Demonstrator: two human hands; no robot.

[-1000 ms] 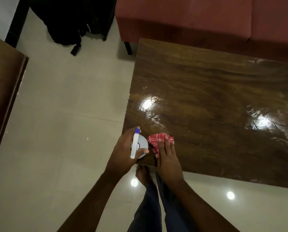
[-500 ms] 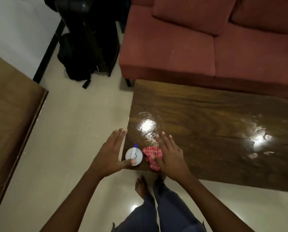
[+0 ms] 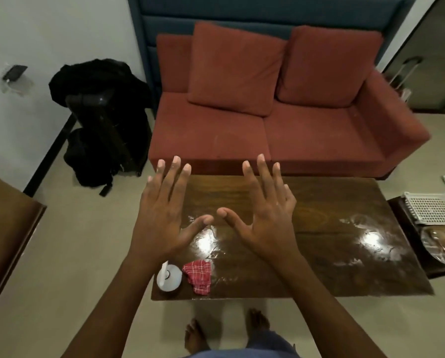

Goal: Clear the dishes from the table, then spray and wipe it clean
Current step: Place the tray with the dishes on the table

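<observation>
- Far left, the corner of a brown wooden top (image 3: 7, 228) juts into view; behind it, black bags (image 3: 100, 120) stand against the wall.
- The left hand (image 3: 162, 215) is raised above the table's left end, palm down, fingers straight and spread wide. It holds nothing and touches nothing.
- Below that hand, a white spray bottle (image 3: 168, 276) stands on the near left corner of the table (image 3: 319, 254).
- Just to the right of the bottle, a crumpled red checked cloth (image 3: 199, 276) lies on the tabletop near the front edge.
- The right hand (image 3: 265, 215) is raised beside the left one, also palm down and fully spread, with nothing in it. The two thumb tips come close but stay apart.
- The dark tabletop shines, with smeary streaks around two bright reflections.
- Behind the table is a red sofa (image 3: 268, 112).
- Far right, a low stand carries a white mesh basket (image 3: 433, 208) and a round glassy dish (image 3: 441, 244), which the frame edge cuts off.
</observation>
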